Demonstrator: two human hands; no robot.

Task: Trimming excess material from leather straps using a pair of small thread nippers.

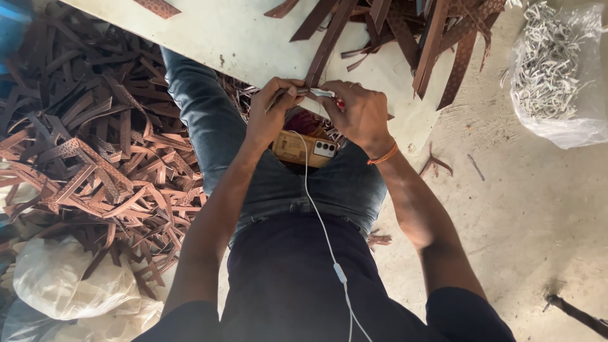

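Both hands meet at the edge of the pale board [253,44], pinched together on the near end of one brown leather strap [329,41]. The left hand [272,117] grips from one side; the right hand [358,111] closes on a small metal clip [322,93] at the strap's tip. Just below the grip a phone [304,149] lies on the lap. Farther left lies a heap of straps [95,158]; well right, a bag of metal pieces [557,76].
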